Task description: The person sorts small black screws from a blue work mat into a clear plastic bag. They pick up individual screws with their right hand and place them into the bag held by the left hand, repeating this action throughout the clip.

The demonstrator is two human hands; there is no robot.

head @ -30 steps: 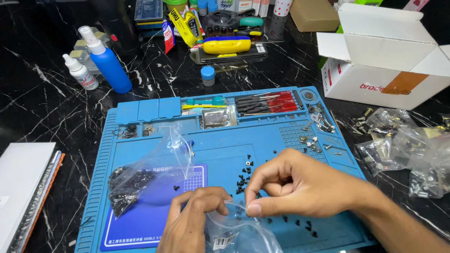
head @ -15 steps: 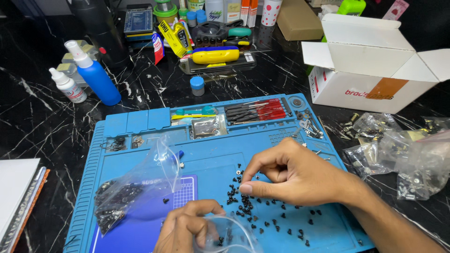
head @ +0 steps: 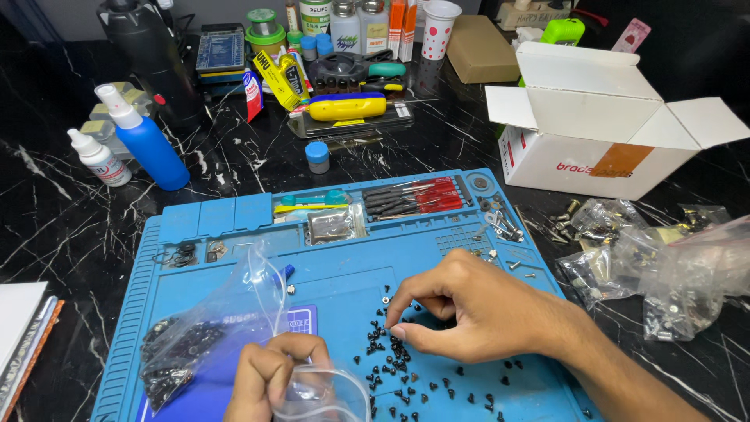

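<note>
The lower edge of the view cuts off the left hand (head: 269, 379) and the small clear bag (head: 328, 395) it grips at the mouth, so whatever that bag contains cannot be made out. The right hand (head: 476, 309) rests on the blue mat (head: 195, 293), fingertips pressed together over a scatter of small black screws (head: 394, 363); whether a screw sits between them is hidden by the fingers. Just left lies a second clear bag (head: 203, 336), part full of dark screws. Right of the mat, a heap of clear bags (head: 656, 270) holds silvery hardware too small to tell apart. Behind them, a white cardboard box (head: 601, 129) stands open, its inside not visible.
</note>
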